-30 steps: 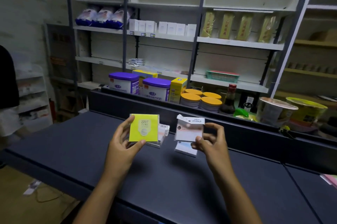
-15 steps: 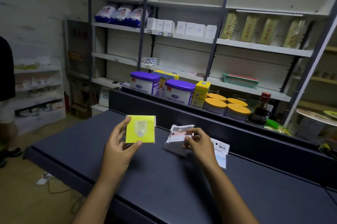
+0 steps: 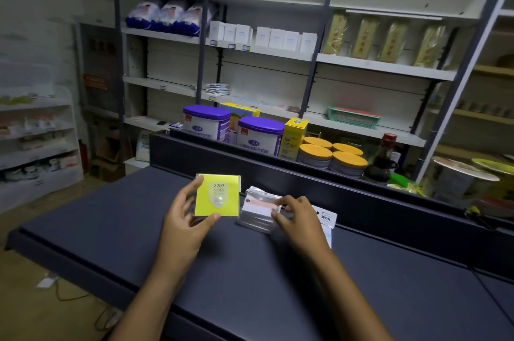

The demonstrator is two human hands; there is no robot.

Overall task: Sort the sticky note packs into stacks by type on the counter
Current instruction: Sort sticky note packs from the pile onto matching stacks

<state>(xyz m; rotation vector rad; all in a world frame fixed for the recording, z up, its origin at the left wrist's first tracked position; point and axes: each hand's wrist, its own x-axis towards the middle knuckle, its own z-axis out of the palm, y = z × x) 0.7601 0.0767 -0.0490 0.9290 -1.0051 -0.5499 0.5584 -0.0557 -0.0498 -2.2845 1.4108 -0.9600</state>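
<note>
My left hand (image 3: 185, 222) holds a square yellow sticky note pack (image 3: 217, 195) marked 2207 upright above the dark counter (image 3: 250, 279), thumb at its lower edge and fingers on its left side. My right hand (image 3: 299, 225) pinches the right end of a clear-wrapped white pack with a pink stripe (image 3: 257, 208), which lies low over the counter. Behind that hand lies another white pack with a printed header (image 3: 325, 218), partly hidden by the hand.
A raised dark ledge (image 3: 306, 174) runs along the counter's back. Behind it stand purple-lidded tins (image 3: 260, 136), a yellow box (image 3: 294, 136), orange-lidded jars (image 3: 331, 157) and a dark bottle (image 3: 382, 160). Shop shelves fill the back wall.
My right hand has brought its white pack down from chest height toward the counter, left of the other white pack. The yellow pack stays held up. My view has turned left.
</note>
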